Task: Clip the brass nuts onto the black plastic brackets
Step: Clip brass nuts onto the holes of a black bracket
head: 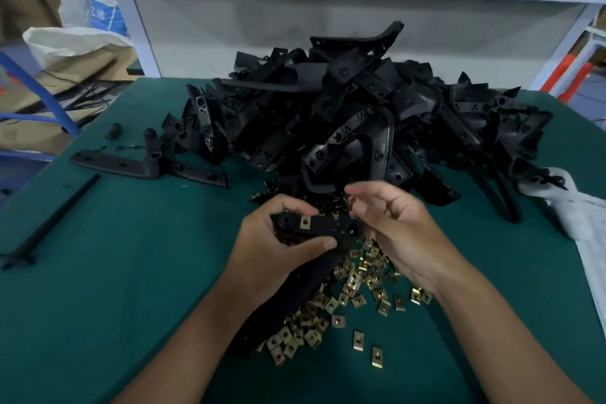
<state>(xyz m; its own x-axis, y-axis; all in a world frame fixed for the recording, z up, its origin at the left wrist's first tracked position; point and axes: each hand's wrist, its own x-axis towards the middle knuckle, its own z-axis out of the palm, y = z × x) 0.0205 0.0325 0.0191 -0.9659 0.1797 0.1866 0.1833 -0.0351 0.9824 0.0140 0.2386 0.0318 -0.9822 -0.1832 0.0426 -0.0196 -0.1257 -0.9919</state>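
Brackets (344,115) lie heaped at the far middle of the green desk (114,289) — a black tangle reaching toward the far right corner. Left hand (278,239) grips one bracket (324,229) near the desk's middle, thumb under its near edge and fingers curled over the far edge; one brass nut (305,223) already sits clipped on its top face. Right hand (393,226) hovers just beside the bracket's right end, its curled fingers pinching a small brass piece (352,205) — blurred, probably another nut. Loose nuts (347,298) are scattered between the wrists, running toward the near edge. A lone bracket (147,166) lies flat nearer the left edge, a black rod (52,223) beside it. A grey cloth (583,216) drapes over the right edge.
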